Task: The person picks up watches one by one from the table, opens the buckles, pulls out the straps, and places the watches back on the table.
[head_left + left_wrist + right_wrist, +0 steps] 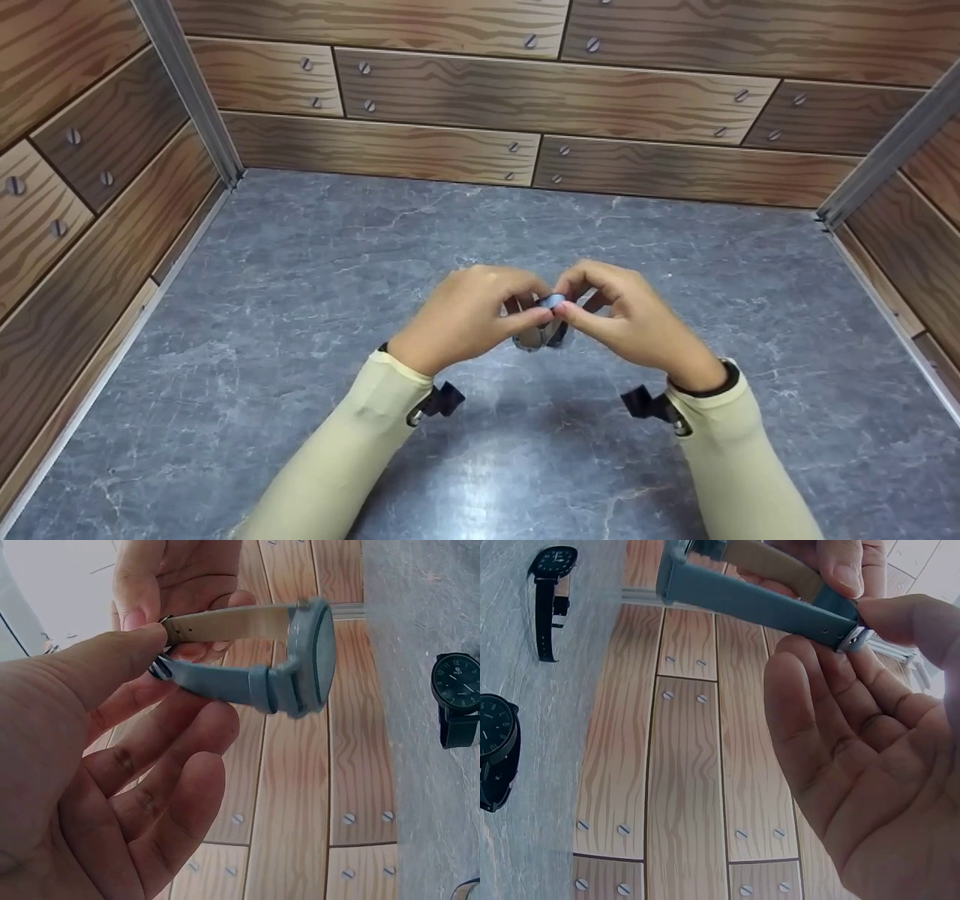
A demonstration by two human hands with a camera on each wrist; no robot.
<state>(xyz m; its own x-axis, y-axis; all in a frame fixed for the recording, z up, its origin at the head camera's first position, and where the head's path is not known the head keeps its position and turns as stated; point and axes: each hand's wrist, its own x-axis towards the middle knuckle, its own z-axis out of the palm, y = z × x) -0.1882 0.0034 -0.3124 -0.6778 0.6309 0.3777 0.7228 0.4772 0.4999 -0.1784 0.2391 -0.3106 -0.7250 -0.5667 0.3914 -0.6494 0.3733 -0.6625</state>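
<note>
Twice pinched, by left fingers [196, 795] and right fingers [789, 694], at strap [217, 682] ends, with watch case [319, 660] toward three o'clock in left-wrist view.

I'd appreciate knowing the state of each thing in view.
Blue watch: held, strap looped; buckling unclear.
Left hand: pinches the strap.
Right hand: pinches the strap near its buckle.
Right wrist view, upper black watch: on the table, seemingly unfastened.
Lower black watch: on the table; fastening unclear.
Left wrist view's corner object: mostly cut off.

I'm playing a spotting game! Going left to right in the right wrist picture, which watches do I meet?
Lower black watch → upper black watch → blue watch.
</note>
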